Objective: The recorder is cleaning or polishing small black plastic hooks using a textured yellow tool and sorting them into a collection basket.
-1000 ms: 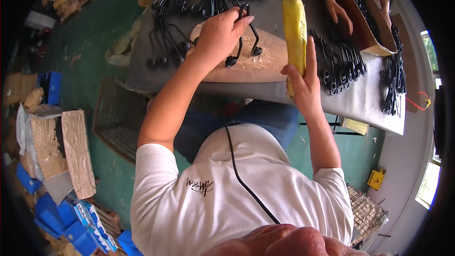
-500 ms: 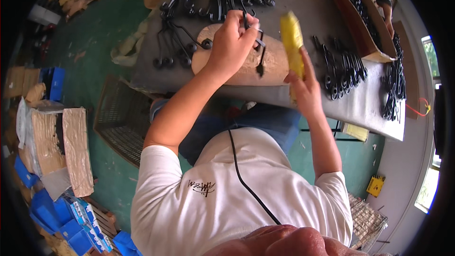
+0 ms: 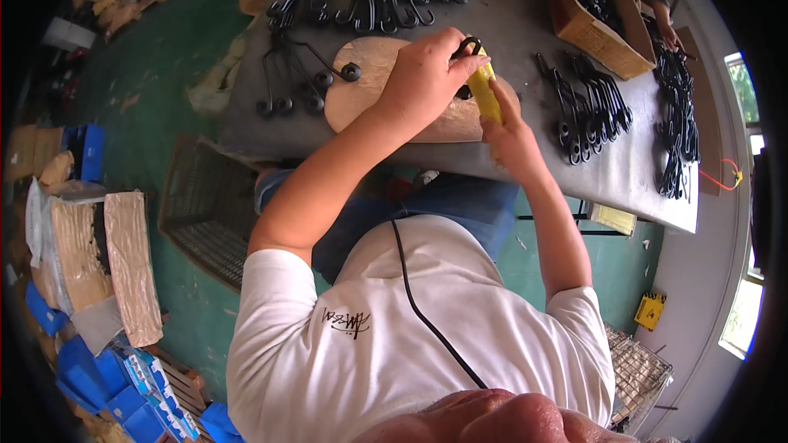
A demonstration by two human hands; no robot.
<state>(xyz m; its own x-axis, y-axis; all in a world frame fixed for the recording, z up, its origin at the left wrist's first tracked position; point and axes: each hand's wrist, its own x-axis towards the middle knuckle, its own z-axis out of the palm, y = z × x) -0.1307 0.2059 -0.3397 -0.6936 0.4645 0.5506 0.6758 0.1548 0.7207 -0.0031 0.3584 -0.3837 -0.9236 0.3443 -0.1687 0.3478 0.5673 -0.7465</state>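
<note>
My left hand [image 3: 425, 86] is closed round a black metal rod [image 3: 469, 43], whose looped end sticks out past the thumb. My right hand [image 3: 510, 135] grips a long, shiny yellow strip-shaped object [image 3: 484, 98]; its exact kind cannot be made out. The upper end of the yellow object meets the black rod at my left fingertips. Both hands are above a rounded brown pad [image 3: 361, 102] on the grey table [image 3: 509, 8]. A dark piece below the rod is partly hidden by my hands.
Black hooked rods [image 3: 382, 0] lie at the back; rods with round ends [image 3: 308, 86] lie left. Looped rods [image 3: 579, 107] and a dark pile [image 3: 677, 131] are at right. A co-worker's hand [image 3: 669, 37] is near a cardboard box [image 3: 603, 37]. A crate [image 3: 201, 197] stands below left.
My right hand has brought the yellow object left against the rod in my left hand. My left hand has shifted slightly right. The cardboard box at the back right has moved left and turned.
</note>
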